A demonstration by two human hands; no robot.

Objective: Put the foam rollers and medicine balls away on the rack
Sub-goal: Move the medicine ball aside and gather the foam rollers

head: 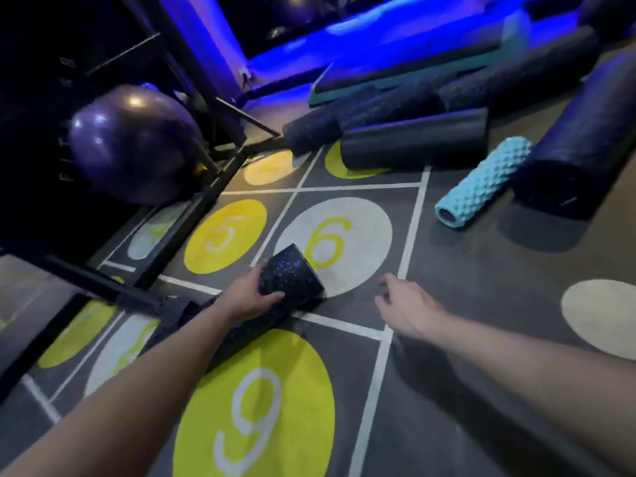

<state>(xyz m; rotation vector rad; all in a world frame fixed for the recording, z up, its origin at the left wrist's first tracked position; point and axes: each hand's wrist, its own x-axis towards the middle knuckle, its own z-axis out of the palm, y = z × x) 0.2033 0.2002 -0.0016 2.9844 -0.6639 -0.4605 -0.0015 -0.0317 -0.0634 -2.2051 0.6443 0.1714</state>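
Rack point(203, 204), upper left, with a purple ball point(134, 142) lodged in it; loose rollers point(413, 139) are heaped upper right. At lower centre a speckled foam roller point(292, 273) is gripped near one end by the left hand point(247, 297). The right hand point(406, 304), relaxed and empty, would best be added so the roller is carried level.

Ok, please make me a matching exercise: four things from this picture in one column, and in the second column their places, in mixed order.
Things:
1. speckled roller
2. light blue roller
3. purple ball
4. smooth grey roller

Places:
a. in the rack
b. lying partly over a yellow circle
c. held by the left hand
d. on plain floor, right of the grid lines

Pairs: 1-c, 2-d, 3-a, 4-b
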